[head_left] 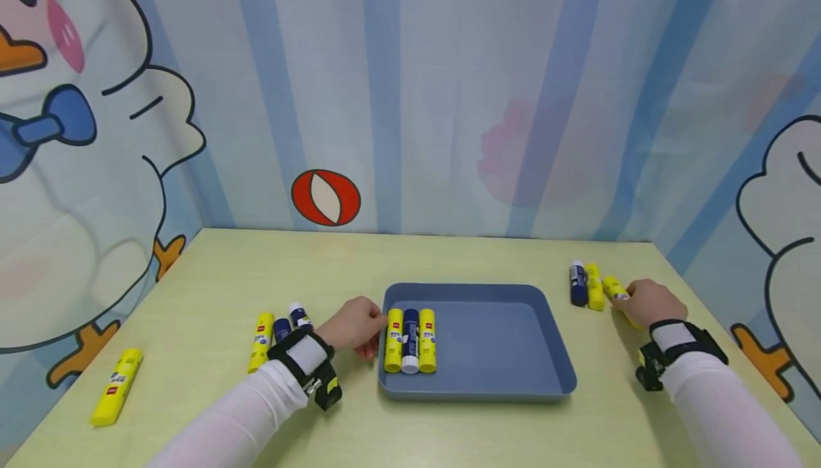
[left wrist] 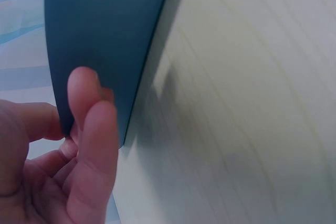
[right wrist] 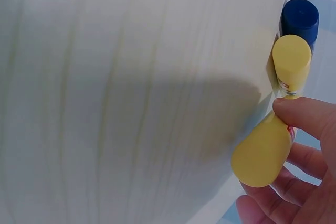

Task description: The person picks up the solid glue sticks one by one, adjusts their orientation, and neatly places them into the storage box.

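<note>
Where it is pinched by the right hand (head_left: 651,304), the yellow tube (right wrist: 261,156) is red-printed. A tray (head_left: 494,340) is pinched by the left hand (head_left: 353,325).

- Your sleeves (head_left: 224,418) are white, your wrist straps (head_left: 702,340) black
- The tray (head_left: 494,340) before you is plain grey-blue
- In its left part you have a yellow tube (head_left: 394,341), a navy tube (head_left: 410,336) with a white end and a second yellow tube (head_left: 427,341)
- The held tube (head_left: 614,288) in your right hand (head_left: 649,303) is yellow; left of it, one yellow (head_left: 594,288), one navy (head_left: 579,286) with a white end
- On your left, yellow tubes (head_left: 117,386) bear small red patches, beside navy ones (head_left: 300,317)
- Your table (head_left: 449,436) is pale yellow, faintly streaked
- Your backdrop (head_left: 436,112) is pale blue with darker stripes, a red-and-white ball (head_left: 326,197) and a white duck (head_left: 83,240) with a blue bow (head_left: 69,115)
</note>
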{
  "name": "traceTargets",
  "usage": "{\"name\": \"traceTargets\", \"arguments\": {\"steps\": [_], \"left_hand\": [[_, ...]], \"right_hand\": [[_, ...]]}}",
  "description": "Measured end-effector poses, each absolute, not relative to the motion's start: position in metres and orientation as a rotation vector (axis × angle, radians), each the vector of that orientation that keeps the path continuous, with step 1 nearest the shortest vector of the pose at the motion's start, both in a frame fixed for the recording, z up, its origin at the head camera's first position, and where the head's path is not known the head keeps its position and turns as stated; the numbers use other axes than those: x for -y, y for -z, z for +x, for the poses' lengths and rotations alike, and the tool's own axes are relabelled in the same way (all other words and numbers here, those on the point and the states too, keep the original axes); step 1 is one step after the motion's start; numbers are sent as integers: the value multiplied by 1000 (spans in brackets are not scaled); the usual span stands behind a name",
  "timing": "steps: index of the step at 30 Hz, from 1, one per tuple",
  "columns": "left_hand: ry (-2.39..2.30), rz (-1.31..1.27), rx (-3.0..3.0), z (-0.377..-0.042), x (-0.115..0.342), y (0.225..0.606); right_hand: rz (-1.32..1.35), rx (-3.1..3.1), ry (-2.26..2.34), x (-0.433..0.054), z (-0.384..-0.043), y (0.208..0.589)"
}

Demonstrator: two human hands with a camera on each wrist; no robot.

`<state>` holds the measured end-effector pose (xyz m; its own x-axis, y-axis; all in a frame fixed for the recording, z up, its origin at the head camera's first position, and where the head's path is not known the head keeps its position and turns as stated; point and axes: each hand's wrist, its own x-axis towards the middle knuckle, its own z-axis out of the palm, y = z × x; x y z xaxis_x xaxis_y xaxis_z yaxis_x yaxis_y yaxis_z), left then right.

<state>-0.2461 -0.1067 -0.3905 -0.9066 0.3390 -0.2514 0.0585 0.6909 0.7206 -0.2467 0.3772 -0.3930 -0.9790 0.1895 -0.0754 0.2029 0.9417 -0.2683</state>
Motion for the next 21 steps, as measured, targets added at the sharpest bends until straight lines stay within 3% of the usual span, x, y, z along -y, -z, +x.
{"name": "traceTargets", "arguments": {"steps": [21], "left_hand": [[-1070, 312, -2541, -245, 106, 390]], "right_hand": [[330, -3042, 418, -380, -243, 391]]}}
